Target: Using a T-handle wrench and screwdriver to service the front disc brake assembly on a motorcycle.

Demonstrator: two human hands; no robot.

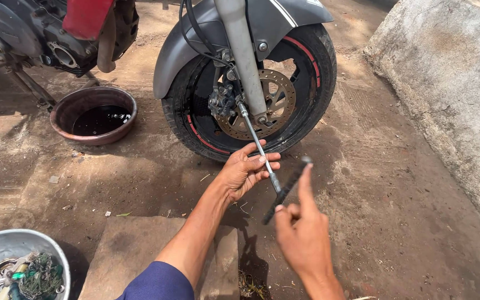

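Observation:
A motorcycle's front wheel (306, 72) with a brake disc (281, 105) and caliper (223, 100) stands ahead of me. A long T-handle wrench (255, 139) reaches from my hands up to the caliper bolts. My left hand (245, 169) cups the wrench's shaft with loose fingers. My right hand (301, 228) grips the black crossbar handle (285, 190), its index finger stretched along it.
A brown basin of dark oil (93, 116) sits left of the wheel, under the engine (34, 33). A metal bowl of tools and rags (18, 266) is at the bottom left. A stone slab (140, 250) lies under my arm. A concrete block (451, 83) rises at right.

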